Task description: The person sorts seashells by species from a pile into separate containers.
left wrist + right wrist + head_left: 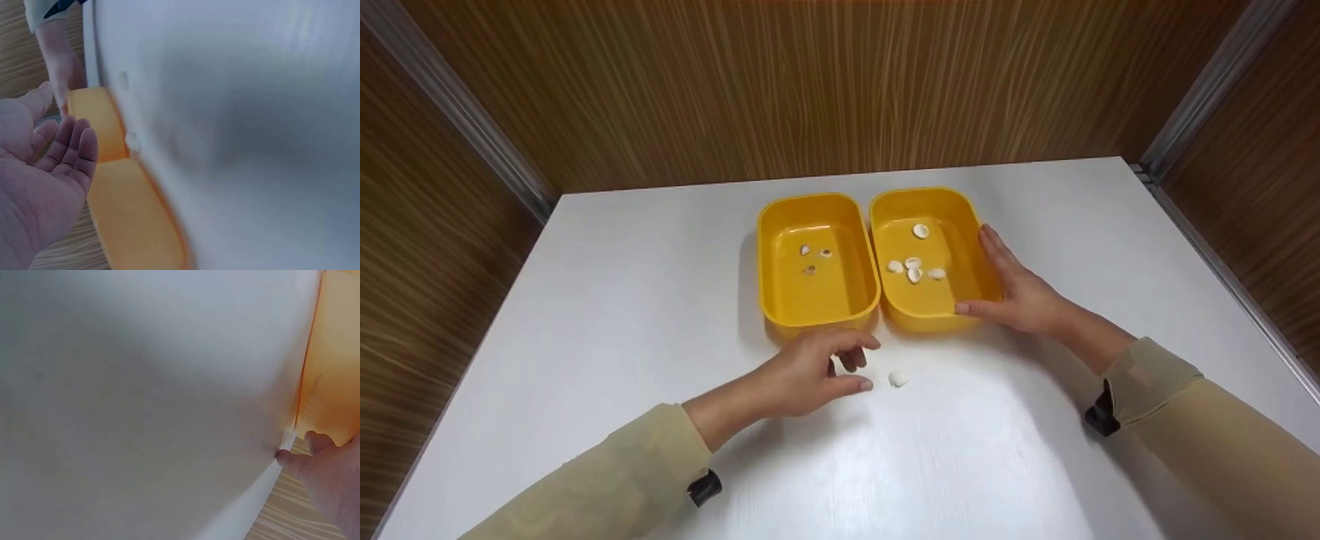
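Note:
My left hand (810, 375) is over the table just in front of the left yellow bin (819, 319), fingers loosely bent and holding nothing. A small white seashell (898, 379) lies on the table just beyond its fingertips. In the left wrist view, two pale shells, one nearer (132, 142) and one farther (124, 80), lie beside the bins. My right hand (1024, 300) rests against the right yellow bin (926, 315), its thumb at the front rim and its fingers straight along the outer right wall. Several white shells (913, 274) lie in that bin.
Three small darker shell pieces (809, 270) lie in the left bin. Both bins stand side by side, close together, on the white table (660, 262). Wood-grain panels (840, 90) rise behind the table and at both sides.

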A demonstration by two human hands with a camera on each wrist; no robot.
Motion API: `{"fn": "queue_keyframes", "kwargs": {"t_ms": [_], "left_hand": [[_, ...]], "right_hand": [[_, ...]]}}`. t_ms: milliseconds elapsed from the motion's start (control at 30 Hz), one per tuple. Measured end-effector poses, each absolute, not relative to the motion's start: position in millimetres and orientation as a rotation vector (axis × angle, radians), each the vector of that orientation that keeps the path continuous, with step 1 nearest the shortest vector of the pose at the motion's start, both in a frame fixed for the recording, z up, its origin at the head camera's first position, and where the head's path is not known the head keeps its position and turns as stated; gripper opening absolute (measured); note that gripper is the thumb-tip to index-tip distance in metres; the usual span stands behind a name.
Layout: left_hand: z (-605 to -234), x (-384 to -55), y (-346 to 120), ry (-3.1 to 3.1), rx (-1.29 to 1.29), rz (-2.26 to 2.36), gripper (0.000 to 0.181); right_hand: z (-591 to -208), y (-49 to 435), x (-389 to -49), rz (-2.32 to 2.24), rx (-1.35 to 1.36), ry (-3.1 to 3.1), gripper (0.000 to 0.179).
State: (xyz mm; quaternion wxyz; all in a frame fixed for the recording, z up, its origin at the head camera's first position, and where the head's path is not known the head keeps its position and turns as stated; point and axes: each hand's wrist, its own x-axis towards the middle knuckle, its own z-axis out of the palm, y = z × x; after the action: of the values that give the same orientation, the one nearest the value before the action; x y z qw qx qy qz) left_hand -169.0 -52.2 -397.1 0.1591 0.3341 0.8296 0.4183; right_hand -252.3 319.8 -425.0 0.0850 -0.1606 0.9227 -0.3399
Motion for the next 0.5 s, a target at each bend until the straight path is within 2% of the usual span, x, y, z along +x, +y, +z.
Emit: {"fn": "queue_keyframes", "kwargs": {"t_ms": [267,500], "left_hand": [[-432,-168,-54,2.388,0.842,1.219,0.053],[-445,-175,-49,2.462,0.832,1.196,0.057]], "right_hand": [[-427,318,-253,-1.031,-0.498,2.756,0.123],[-425,318,-253,-1.033,-0.488,2.755,0.123]]}}
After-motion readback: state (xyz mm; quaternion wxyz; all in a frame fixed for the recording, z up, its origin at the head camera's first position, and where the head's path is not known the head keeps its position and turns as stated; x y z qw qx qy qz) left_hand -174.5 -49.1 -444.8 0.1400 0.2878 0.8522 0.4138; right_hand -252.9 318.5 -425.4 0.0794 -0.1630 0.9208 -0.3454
